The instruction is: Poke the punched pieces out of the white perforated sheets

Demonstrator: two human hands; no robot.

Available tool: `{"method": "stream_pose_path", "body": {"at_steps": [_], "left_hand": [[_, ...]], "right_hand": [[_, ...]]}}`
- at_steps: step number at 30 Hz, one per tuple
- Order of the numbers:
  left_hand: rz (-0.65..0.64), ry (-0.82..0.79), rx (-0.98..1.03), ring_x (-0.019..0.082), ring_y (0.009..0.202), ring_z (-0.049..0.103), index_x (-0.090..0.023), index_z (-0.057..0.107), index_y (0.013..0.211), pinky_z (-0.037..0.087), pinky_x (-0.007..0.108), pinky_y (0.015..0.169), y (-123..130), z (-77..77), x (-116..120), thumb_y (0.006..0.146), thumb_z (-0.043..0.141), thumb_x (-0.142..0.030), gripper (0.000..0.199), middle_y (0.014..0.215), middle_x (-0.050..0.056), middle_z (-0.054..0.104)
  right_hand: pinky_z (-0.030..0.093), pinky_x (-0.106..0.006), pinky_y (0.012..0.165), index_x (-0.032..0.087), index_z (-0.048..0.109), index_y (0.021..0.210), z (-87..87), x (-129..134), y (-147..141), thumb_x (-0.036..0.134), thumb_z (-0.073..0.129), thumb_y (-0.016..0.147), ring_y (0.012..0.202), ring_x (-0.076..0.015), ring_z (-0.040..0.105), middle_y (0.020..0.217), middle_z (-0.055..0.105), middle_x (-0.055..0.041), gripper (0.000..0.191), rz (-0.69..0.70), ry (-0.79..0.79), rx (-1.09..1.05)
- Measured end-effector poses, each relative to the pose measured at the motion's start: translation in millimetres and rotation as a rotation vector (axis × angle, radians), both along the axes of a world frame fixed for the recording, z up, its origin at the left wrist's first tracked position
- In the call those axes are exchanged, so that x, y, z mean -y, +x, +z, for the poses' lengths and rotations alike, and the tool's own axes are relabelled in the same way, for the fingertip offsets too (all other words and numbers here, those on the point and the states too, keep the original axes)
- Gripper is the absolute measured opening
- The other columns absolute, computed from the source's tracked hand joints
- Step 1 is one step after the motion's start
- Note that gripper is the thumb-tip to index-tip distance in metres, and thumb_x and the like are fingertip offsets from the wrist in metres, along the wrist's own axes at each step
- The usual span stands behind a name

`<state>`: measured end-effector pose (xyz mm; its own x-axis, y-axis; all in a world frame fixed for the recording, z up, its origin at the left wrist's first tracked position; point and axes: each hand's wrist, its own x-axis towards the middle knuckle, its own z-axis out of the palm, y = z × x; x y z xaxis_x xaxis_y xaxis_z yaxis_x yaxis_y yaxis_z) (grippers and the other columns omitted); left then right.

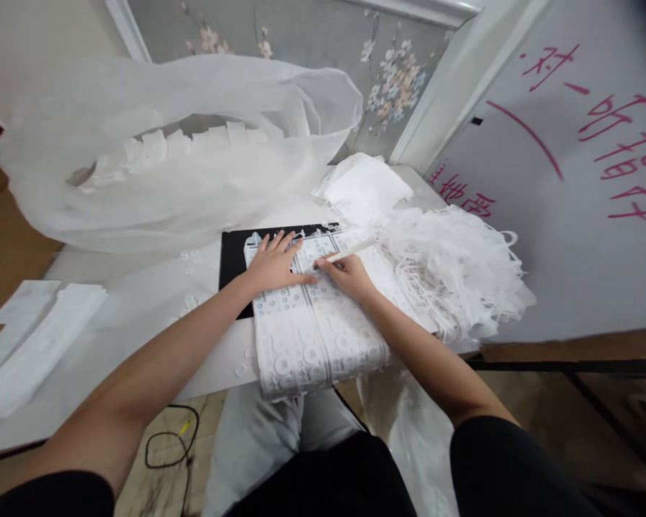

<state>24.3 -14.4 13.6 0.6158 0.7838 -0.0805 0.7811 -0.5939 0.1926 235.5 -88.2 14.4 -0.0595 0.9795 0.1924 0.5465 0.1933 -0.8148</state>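
Observation:
My left hand (274, 266) lies flat with its fingers spread on a stack of white cut-out sheets (296, 337). The sheets carry rows of small grey shapes and hang a little over the table's front edge. My right hand (351, 276) is closed around a slim white pen-like tool (358, 248). Its tip is down by the sheets, just right of my left thumb; the exact kind of tool cannot be made out. Under the sheets, a black board (232, 262) shows at the left and along the back.
A large translucent plastic bag (166, 172) holding white pieces stands at the back left. Tangled white scraps (452, 266) are heaped at the right, and folded white sheets (363, 187) lie behind. Long white strips (59, 337) rest at the left. A whiteboard (549, 244) leans at the right.

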Motion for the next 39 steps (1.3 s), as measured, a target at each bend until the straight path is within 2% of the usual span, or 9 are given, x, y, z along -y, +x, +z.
{"method": "stream_pose_path", "body": {"at_steps": [4, 8, 11, 17, 20, 23, 26, 29, 39], "left_hand": [[0.001, -0.006, 0.001, 0.034, 0.156, 0.004, -0.023, 0.015, 0.162, 0.0, 0.051, 0.126, -1, 1.0, 1, 0.072, 0.038, -0.096, 0.119, 0.169, 0.005, 0.008], [-0.004, 0.008, 0.014, 0.035, 0.155, 0.006, -0.022, 0.017, 0.162, 0.001, 0.05, 0.126, -1, 0.9, 2, 0.073, 0.037, -0.095, 0.117, 0.169, 0.005, 0.01], [-0.002, 0.023, 0.012, 0.035, 0.155, 0.008, -0.021, 0.018, 0.162, 0.0, 0.049, 0.126, -1, 0.2, 3, 0.075, 0.038, -0.094, 0.115, 0.169, 0.006, 0.012], [0.0, 0.027, 0.012, 0.034, 0.156, 0.007, -0.022, 0.018, 0.162, -0.001, 0.05, 0.126, -1, 0.5, 5, 0.078, 0.032, -0.094, 0.112, 0.169, 0.006, 0.012], [-0.005, 0.016, 0.013, 0.035, 0.156, 0.005, -0.021, 0.016, 0.162, 0.0, 0.05, 0.126, -1, 1.5, 4, 0.073, 0.033, -0.097, 0.118, 0.169, 0.007, 0.009], [-0.013, 0.002, 0.01, 0.036, 0.155, 0.004, -0.022, 0.015, 0.162, 0.0, 0.051, 0.126, -1, 2.2, 2, 0.069, 0.034, -0.1, 0.123, 0.169, 0.007, 0.008], [-0.012, 0.0, 0.008, 0.037, 0.155, 0.004, -0.022, 0.015, 0.162, 0.001, 0.051, 0.126, -1, 2.4, 2, 0.068, 0.034, -0.1, 0.124, 0.169, 0.006, 0.008], [-0.015, 0.006, 0.012, 0.038, 0.155, 0.005, -0.022, 0.015, 0.162, 0.001, 0.052, 0.126, -1, 2.3, 2, 0.068, 0.034, -0.1, 0.123, 0.169, 0.006, 0.008], [-0.008, -0.005, 0.002, 0.037, 0.155, 0.003, -0.023, 0.014, 0.162, 0.0, 0.051, 0.126, 0, 3.7, 3, 0.069, 0.033, -0.1, 0.123, 0.169, 0.006, 0.007]], "right_hand": [[0.052, -0.035, 0.081, 0.022, 0.077, 0.095, -0.9, 5, -2, 0.042, 0.054, 0.097, 0.091, -0.0231, 0.069, 0.098, 0.077, -0.0064, 0.03, 0.044, 0.12, 0.15], [0.038, -0.043, 0.111, 0.027, 0.075, 0.102, -2.2, 10, -4, 0.031, 0.052, 0.099, 0.117, -0.0229, 0.062, 0.105, 0.076, -0.0034, 0.023, 0.154, 0.299, 0.481], [0.03, -0.043, 0.115, 0.026, 0.074, 0.101, -5.2, 11, -5, 0.029, 0.051, 0.099, 0.116, -0.0218, 0.061, 0.103, 0.076, -0.0045, 0.023, 0.119, 0.371, 0.603], [0.029, -0.044, 0.114, 0.024, 0.073, 0.105, -8.2, 4, -4, 0.024, 0.055, 0.096, 0.11, -0.0235, 0.06, 0.095, 0.073, -0.0074, 0.02, 0.055, 0.453, 0.679], [0.033, -0.046, 0.111, 0.024, 0.074, 0.105, -2.6, -2, 10, 0.026, 0.052, 0.098, 0.111, -0.0253, 0.06, 0.098, 0.074, -0.0084, 0.023, -0.165, 0.459, 0.55], [0.042, -0.045, 0.104, 0.021, 0.075, 0.104, 3.3, -5, 29, 0.039, 0.05, 0.1, 0.115, -0.0278, 0.06, 0.108, 0.074, -0.0107, 0.031, -0.423, 0.418, 0.247], [0.052, -0.039, 0.089, 0.017, 0.076, 0.095, 3.5, 0, 41, 0.051, 0.055, 0.095, 0.1, -0.027, 0.068, 0.099, 0.076, -0.0107, 0.039, -0.319, 0.195, -0.058], [0.053, -0.034, 0.079, 0.017, 0.077, 0.087, 0.2, 6, 42, 0.054, 0.061, 0.089, 0.088, -0.0249, 0.071, 0.091, 0.077, -0.0087, 0.041, -0.185, 0.017, -0.117], [0.053, -0.034, 0.079, 0.019, 0.079, 0.088, -3.5, 6, 42, 0.051, 0.062, 0.089, 0.086, -0.0247, 0.071, 0.091, 0.078, -0.0069, 0.036, -0.128, 0.018, -0.02]]}}
